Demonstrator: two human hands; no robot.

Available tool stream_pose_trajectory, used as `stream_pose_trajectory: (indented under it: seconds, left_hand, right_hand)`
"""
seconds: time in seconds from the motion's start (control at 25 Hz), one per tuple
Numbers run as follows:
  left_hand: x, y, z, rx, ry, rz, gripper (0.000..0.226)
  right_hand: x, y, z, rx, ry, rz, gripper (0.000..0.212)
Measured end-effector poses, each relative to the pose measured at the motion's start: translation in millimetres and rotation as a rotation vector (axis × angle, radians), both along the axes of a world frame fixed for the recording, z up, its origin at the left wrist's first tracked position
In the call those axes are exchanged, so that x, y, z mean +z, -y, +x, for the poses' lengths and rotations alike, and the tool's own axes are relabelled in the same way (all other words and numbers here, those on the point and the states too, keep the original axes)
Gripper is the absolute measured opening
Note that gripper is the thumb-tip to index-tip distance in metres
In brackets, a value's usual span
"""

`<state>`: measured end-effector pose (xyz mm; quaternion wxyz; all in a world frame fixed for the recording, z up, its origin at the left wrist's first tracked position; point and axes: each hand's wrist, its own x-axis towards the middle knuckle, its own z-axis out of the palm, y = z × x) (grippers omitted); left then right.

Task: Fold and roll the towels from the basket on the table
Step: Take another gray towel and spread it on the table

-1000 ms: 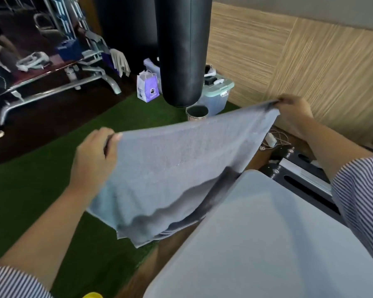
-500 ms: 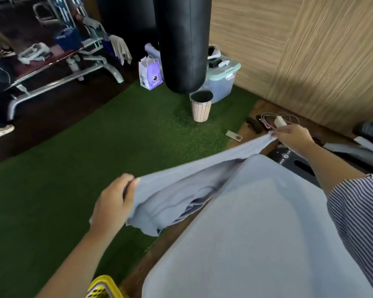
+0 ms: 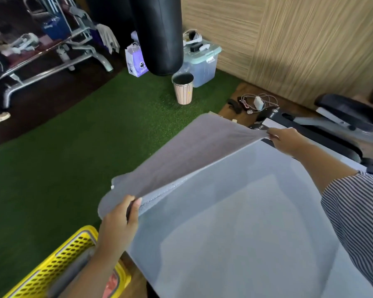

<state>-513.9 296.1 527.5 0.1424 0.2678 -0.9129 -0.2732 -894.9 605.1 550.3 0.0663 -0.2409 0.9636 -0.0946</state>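
The person is wearing a short-sleeved top of thin fabric with fine dark-and-white stripes; its right sleeve [image 3: 360, 214] is showing at the frame's right edge, ending above the elbow and hanging loose. Both forearms are showing bare below that. The left hand [image 3: 119, 220] and the right hand [image 3: 286, 139] are wearing no gloves.

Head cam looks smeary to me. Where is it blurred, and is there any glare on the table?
Head view: motion blur streaks the wood wall at right; the towel and both hands stay fairly sharp; the table shows a soft pale sheen, no hard glare; straight edges bow from the wide lens.
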Motion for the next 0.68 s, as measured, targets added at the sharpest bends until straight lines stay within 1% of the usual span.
stream_pose_trajectory:
  seconds: [0.12, 0.28, 0.44, 0.56, 0.68]
  left_hand:
    - [4, -48, 34, 0.026, 0.036, 0.006, 0.027]
    - [8, -118, 77, 0.036, 0.025, 0.006, 0.015]
    - [11, -177, 113, 0.050, -0.017, -0.019, 0.016]
    - [12, -215, 135, 0.095, -0.008, -0.057, 0.017]
    - [20, -257, 157, 0.117, 0.017, -0.078, 0.023]
  right_hand:
    - [3, -47, 28, 0.045, 0.004, -0.024, 0.020]
    - [6, -104, 62, 0.068, 0.007, -0.081, 0.023]
    - [6, -164, 103, 0.086, 0.003, -0.089, 0.031]
    - [25, -210, 149, 0.108, 0.004, -0.075, 0.037]
    - [43, -254, 187, 0.132, -0.006, -0.058, 0.037]
